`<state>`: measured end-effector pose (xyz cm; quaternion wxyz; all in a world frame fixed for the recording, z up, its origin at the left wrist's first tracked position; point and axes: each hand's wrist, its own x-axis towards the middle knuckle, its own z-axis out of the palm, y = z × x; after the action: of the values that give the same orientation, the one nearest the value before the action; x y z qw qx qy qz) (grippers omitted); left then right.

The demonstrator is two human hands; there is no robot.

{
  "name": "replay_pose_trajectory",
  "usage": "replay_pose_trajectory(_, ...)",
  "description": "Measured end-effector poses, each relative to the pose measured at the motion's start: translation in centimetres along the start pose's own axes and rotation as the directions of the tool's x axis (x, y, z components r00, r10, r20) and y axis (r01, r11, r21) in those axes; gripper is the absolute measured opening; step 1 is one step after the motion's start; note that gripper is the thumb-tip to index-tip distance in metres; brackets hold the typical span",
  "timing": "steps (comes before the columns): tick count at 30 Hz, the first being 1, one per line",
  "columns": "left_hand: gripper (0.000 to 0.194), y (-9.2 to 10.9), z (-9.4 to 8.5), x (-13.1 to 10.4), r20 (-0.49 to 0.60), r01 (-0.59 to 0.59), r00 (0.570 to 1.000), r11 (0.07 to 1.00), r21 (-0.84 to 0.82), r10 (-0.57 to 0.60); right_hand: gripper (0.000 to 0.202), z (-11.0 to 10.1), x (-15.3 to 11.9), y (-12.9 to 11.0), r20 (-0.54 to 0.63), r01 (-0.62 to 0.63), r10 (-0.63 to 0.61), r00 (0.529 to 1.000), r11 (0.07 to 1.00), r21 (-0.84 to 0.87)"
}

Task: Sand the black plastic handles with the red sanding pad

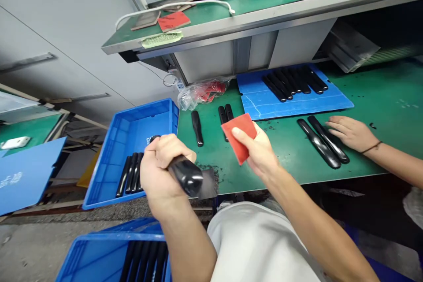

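Observation:
My left hand (pixel 165 167) is wrapped round a glossy black handle (pixel 187 176), its thick end pointing toward me. In my right hand (pixel 261 154) a red sanding pad (pixel 240 134) is pinched, thumb on its face, apart from the handle. Just beyond the pad, two black handles lie side by side on the green bench, partly covered by it. Another black handle (pixel 197 128) rests alone to their left. Under the handle in my left hand, a dark smear of dust and a greyish patch show at the bench edge.
A blue crate (pixel 172 116) with several black handles stands left; another blue crate (pixel 82 246) sits lower. Several handles lie on a blue sheet (pixel 264 108). At right, a co-worker's hand (pixel 350 134) is beside two handles (pixel 319 143). A shelf (pixel 257 17) overhangs the bench (pixel 284 163).

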<state>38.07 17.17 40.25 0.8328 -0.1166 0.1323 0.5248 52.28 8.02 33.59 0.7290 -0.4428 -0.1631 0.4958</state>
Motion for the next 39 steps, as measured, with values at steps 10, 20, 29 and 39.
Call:
replay_pose_trajectory(10, 0.031, 0.4, -0.7, 0.4, 0.007, 0.125, 0.992, 0.988, 0.091, -0.126, 0.043, 1.4, -3.6, -2.3, 0.242, -0.082, 0.042, 0.969, 0.984, 0.156)
replay_pose_trajectory(20, 0.025, 1.2, -0.5, -0.2, 0.175, 0.182, 0.965, 0.980, 0.084, -0.195, 0.060, 0.6, 0.6, 0.9, 0.011, -0.140, 0.140, 0.990, 0.990, -0.012)
replay_pose_trajectory(29, 0.028, -1.2, -0.5, 0.2, 0.070, 0.168, 0.978, 0.936, 0.309, -0.199, 0.070, -4.0, -1.8, 0.5, 0.243, -0.433, 0.391, 0.888, 0.888, 0.153)
replay_pose_trajectory(39, 0.029, -4.1, -0.9, 0.0, -0.098, 0.115, 0.993, 0.804, 0.583, -0.071, 0.056, -4.4, -4.2, 0.1, 0.401, 0.541, -0.374, 0.837, 0.681, -0.494)
